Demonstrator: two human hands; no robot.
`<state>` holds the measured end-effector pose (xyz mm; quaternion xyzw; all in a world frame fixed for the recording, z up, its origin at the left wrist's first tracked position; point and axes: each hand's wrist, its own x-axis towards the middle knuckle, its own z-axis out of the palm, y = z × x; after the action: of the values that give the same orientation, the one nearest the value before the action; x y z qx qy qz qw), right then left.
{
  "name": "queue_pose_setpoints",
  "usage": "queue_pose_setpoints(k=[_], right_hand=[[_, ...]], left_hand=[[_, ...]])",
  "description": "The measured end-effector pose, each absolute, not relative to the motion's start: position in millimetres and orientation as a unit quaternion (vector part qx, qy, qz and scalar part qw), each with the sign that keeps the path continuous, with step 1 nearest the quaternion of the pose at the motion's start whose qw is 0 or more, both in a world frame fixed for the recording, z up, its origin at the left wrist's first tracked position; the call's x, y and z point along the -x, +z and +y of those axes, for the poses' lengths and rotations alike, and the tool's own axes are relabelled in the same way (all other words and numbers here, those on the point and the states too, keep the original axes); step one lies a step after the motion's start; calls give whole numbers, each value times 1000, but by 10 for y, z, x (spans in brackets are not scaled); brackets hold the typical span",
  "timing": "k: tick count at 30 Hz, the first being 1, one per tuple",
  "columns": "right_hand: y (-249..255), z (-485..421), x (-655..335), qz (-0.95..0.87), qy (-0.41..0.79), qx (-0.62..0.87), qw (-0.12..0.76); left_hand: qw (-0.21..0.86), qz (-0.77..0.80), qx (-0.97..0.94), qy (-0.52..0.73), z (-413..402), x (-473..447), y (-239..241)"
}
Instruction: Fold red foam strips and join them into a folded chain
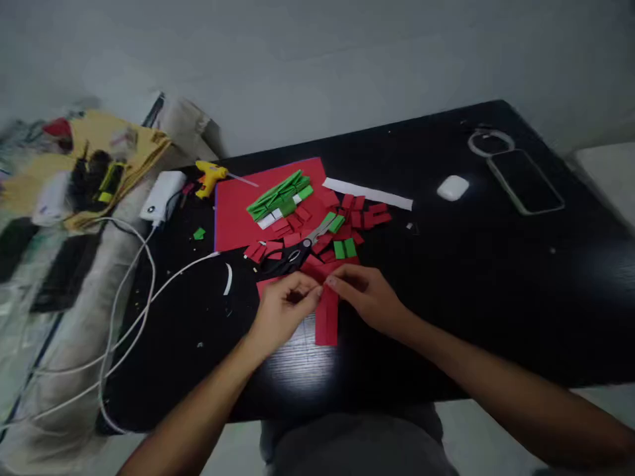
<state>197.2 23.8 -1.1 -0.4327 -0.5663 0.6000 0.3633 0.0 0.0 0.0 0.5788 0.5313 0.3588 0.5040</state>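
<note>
A strip of red paper (pixel 326 320) with a lengthwise crease hangs between my hands, over the near part of the table. My left hand (pixel 285 304) pinches its upper left edge, and the fingers of my right hand (pixel 364 291) are closed on its upper right edge. Just beyond my hands lie black-handled scissors (pixel 292 256), their blades pointing away to the right. Around them are several small folded red paper pieces (pixel 364 215) and a folded green piece (pixel 345 248). Part of another red sheet (pixel 268 285) shows behind my left hand.
Farther back, folded green paper (pixel 280 195) rests on a large red sheet (pixel 233 211). A yellow glue gun (pixel 210 177), a white power bank (pixel 163 192) and a white cable (pixel 149 291) are at left. A white strip (pixel 370 193), white case (pixel 453 188) and phone (pixel 526 180) lie rightward.
</note>
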Motion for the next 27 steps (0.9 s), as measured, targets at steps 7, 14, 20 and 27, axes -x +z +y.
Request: queue_pose_setpoints(k=[7,14,20,27], right_hand=[[-14,230,-1955,-570,596,431,366],[4,188,-1953,-566,580,453,372],[-6,186,-1940,-563,576,457,377],[-12,216,-1943,-553,568,457,404]], left_hand=[[497,526,-587,363,13,-36,23],[491,522,-597,360,9,-51,30],[513,517,-589,349,3,-28,52],[579,491,-546,355,20,-22,63]])
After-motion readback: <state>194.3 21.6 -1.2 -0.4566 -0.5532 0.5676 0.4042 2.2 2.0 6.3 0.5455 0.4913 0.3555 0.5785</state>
